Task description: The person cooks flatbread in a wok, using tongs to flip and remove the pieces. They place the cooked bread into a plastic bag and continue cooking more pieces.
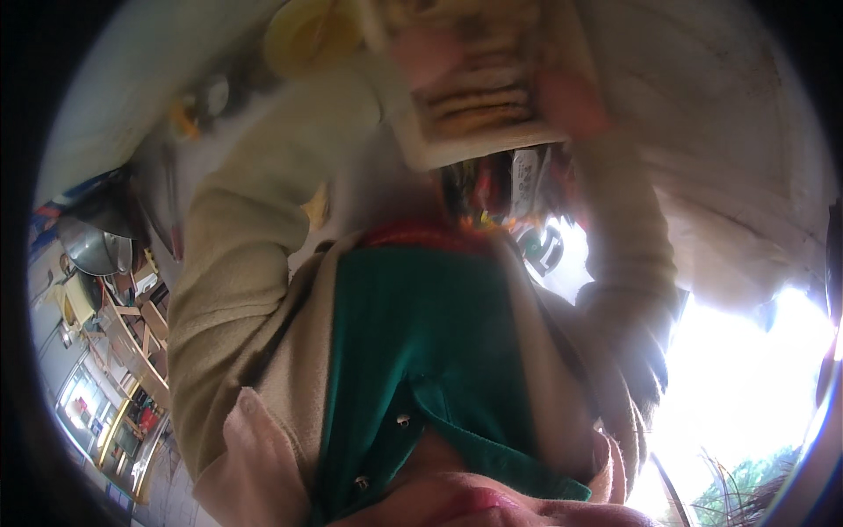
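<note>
A pale, shallow wooden box or tray (487,150) lies before me, with dark gaps between brownish strips (481,109) inside it. Blur hides what the strips are. My left hand (428,56) is over the inner left part of the tray. At its right side, my right hand (573,102) touches or overlaps the rim. Both hands are too smeared for their fingers to show, so I cannot tell whether they grip anything. Beige knitted sleeves cover both arms. Below the tray's near edge, red and dark items (484,184) and a white strip bearing writing (525,178) are partly visible.
A yellow bowl (313,36) is beyond my left forearm, with a small orange object (184,122) nearby. Farther left are a metal pan (99,247) and wooden furniture (135,323). A pale, creased surface (718,132) spreads at right, above a bright opening (737,369).
</note>
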A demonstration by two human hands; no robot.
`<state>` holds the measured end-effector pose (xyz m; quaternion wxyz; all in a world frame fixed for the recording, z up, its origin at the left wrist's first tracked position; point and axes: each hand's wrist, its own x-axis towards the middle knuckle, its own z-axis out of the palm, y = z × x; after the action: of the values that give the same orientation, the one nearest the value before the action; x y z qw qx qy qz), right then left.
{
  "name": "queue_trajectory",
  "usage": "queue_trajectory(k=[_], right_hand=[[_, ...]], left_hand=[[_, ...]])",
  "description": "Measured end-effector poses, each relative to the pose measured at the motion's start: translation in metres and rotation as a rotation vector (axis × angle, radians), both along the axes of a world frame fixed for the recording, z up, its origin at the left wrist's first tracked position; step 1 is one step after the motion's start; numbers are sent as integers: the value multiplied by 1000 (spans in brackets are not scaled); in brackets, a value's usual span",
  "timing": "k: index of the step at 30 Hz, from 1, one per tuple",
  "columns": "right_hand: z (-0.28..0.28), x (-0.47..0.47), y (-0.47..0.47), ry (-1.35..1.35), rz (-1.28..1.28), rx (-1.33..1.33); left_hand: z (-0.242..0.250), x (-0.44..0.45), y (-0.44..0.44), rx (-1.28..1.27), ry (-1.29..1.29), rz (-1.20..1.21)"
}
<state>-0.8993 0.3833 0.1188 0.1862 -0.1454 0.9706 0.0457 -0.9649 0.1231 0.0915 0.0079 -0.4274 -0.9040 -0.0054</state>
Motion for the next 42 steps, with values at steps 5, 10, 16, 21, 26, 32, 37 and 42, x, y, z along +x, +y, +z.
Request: queue_trajectory(k=[5, 10, 16, 21, 26, 32, 37, 42], right_hand=[[6, -6, -7, 319, 197, -274], [-32, -27, -22, 258, 337, -266], [-43, -16, -27, 333, 292, -352], [-5, -16, -49, -247, 178, -399], [-25, -6, -83, -134, 413, -640], [-40, 5, -103, -294, 252, -699], [-41, 3, -99, -298, 285, -703], [-56, -4, -96, -406, 131, -628]], left_hand=[[43, -33, 0, 493, -147, 378], [48, -18, 4, 1236, -650, 520], [53, -9, -21, 1158, -638, 487], [64, 11, -40, 1186, -633, 392], [47, 17, -47, 1442, -807, 408], [23, 23, -50, 1511, -921, 458], [-15, 42, -112, 1346, -521, 607], [-58, 136, -260, 574, -293, 788]])
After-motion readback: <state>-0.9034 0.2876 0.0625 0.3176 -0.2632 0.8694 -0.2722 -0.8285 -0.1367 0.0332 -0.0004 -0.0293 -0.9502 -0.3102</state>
